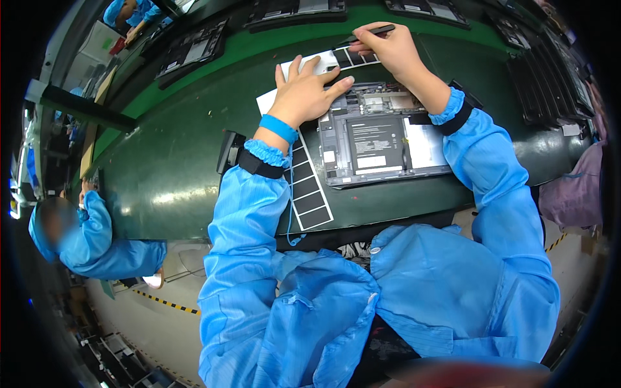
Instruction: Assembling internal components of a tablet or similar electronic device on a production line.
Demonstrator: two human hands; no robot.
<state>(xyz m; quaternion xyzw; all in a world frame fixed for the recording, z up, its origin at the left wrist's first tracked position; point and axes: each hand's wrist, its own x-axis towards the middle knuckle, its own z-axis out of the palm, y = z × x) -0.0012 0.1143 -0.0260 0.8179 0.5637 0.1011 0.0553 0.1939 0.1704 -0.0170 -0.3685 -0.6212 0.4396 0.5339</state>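
Note:
An opened laptop base (330, 136) lies on the bench before me, its black battery (375, 142) and circuit board (381, 100) exposed. Beside and behind it are white backing sheets with black rectangular stickers: one sheet (307, 194) runs along its left side, another (356, 57) lies past its far edge. My left hand (304, 96) presses flat on the white sheet at the laptop's far left corner, fingers spread. Over the far sheet, my right hand (393, 50) grips slim black tweezers (381, 30), their thin tip pointing left near the stickers.
More opened laptop bases (193, 50) stand along the far side of the green bench (174, 142). At right is a stack of black panels (550, 84), with a mauve cloth (576, 187) below it. A co-worker in blue (97, 242) sits at left; another person (132, 13) works at far left.

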